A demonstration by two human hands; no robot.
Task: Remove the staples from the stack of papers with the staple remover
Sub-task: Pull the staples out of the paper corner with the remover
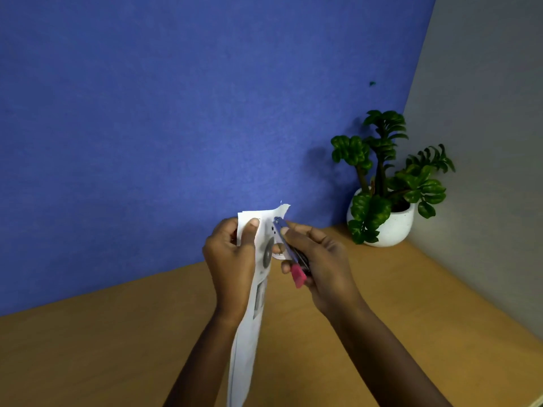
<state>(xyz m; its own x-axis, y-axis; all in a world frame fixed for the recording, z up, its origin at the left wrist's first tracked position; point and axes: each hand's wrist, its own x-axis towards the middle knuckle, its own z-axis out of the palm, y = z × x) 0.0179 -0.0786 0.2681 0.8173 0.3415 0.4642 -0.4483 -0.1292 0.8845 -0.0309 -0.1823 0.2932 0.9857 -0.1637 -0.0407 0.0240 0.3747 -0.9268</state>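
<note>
While left hand (232,257) pinches papers (248,333) and right hand (324,261) clasps staple remover (297,275), staples are indiscernible.

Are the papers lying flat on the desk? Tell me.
No, the left hand holds the papers raised, hanging nearly edge-on above the desk.

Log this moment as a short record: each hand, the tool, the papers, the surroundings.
left hand: grips the stack of papers near its top, thumb on the front
right hand: holds the staple remover
staple remover: pink end toward the person, metal tip at the papers' top corner
stack of papers: held up, hanging down out of frame, top corner curled
desk: wooden
potted plant: back right corner of the desk, white pot
</note>
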